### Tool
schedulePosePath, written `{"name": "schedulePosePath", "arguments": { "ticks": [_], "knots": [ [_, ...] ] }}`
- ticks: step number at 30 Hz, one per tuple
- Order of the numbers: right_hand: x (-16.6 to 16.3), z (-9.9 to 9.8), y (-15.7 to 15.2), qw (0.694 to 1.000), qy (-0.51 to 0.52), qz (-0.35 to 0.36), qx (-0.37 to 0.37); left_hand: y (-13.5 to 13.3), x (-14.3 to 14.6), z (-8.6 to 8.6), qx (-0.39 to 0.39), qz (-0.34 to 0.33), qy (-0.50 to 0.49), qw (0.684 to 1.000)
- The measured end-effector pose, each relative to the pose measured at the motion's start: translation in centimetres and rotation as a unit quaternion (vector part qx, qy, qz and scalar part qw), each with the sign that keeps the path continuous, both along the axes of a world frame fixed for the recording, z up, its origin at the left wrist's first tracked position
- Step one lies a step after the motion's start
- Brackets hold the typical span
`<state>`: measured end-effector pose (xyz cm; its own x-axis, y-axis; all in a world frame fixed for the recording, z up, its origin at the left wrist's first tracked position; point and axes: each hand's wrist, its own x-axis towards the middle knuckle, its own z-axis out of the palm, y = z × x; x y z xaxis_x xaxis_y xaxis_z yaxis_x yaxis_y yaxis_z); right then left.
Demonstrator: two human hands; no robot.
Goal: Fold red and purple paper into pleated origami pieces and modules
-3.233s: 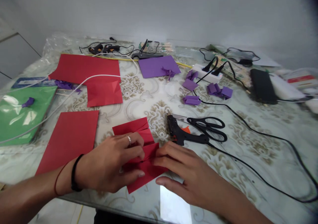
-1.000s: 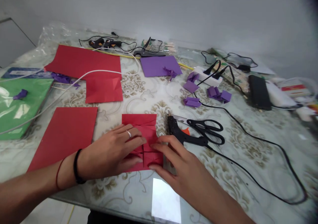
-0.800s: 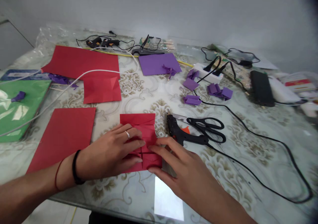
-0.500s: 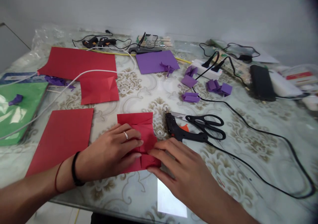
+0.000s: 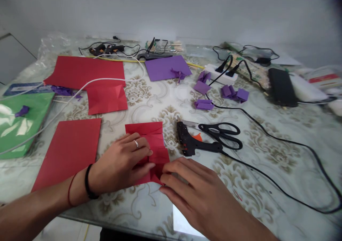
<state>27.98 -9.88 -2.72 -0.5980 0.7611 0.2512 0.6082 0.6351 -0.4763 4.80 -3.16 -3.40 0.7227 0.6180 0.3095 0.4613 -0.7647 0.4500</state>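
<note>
A creased sheet of red paper (image 5: 157, 137) lies on the table in front of me, with fold lines across it. My left hand (image 5: 127, 162), fingers curled, presses its left half down. At the sheet's lower right corner, my right hand (image 5: 191, 187) pinches the edge between thumb and fingers, and the paper there is bent up. My fingers partly hide the folds. Just right of the sheet lie a black glue gun (image 5: 187, 139) and black-handled scissors (image 5: 220, 132). A larger red sheet (image 5: 71, 144) is beside my left forearm.
Farther back are more red paper (image 5: 91, 70), a purple sheet (image 5: 160, 68) and folded purple pieces (image 5: 204, 104). A white power strip (image 5: 220, 74) stands behind them. Green paper (image 5: 32, 127) lies at left under a white cable (image 5: 61, 103). The glue gun's cord (image 5: 280, 141) loops across the right side.
My right hand has shifted slightly down and toward me, bending the red paper's lower right corner upward. My left hand stays on the sheet. The whole view has shifted a little.
</note>
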Motion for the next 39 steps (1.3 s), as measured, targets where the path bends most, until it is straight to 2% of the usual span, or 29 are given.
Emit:
{"name": "schedulePosePath", "arguments": {
  "ticks": [9, 17, 23, 26, 31, 39],
  "knots": [
    [0.5, 1.1, -0.4, 1.0, -0.005, 0.009, 0.006, 0.2, 0.2, 0.4, -0.031, 0.023, -0.034, 0.999],
    [0.3, 1.6, -0.3, 0.999, -0.024, 0.015, 0.019, 0.0, 0.3, 0.5, 0.003, 0.064, -0.074, 0.995],
    [0.6, 1.5, -0.5, 0.998, 0.006, 0.038, 0.045, -0.1, 0.4, 0.3, 0.06, 0.01, -0.088, 0.994],
    [0.4, 1.7, -0.5, 0.996, 0.007, 0.05, 0.069, -0.3, 0.4, 0.3, 0.035, -0.004, -0.086, 0.996],
    [0.0, 2.0, -0.5, 0.99, -0.007, 0.107, 0.092, -0.7, 0.8, 0.9, -0.021, -0.02, -0.088, 0.996],
    [0.0, 2.1, -0.5, 0.988, -0.023, 0.083, 0.125, -1.0, 0.5, 1.4, -0.051, 0.086, -0.098, 0.99]
  ]
}}
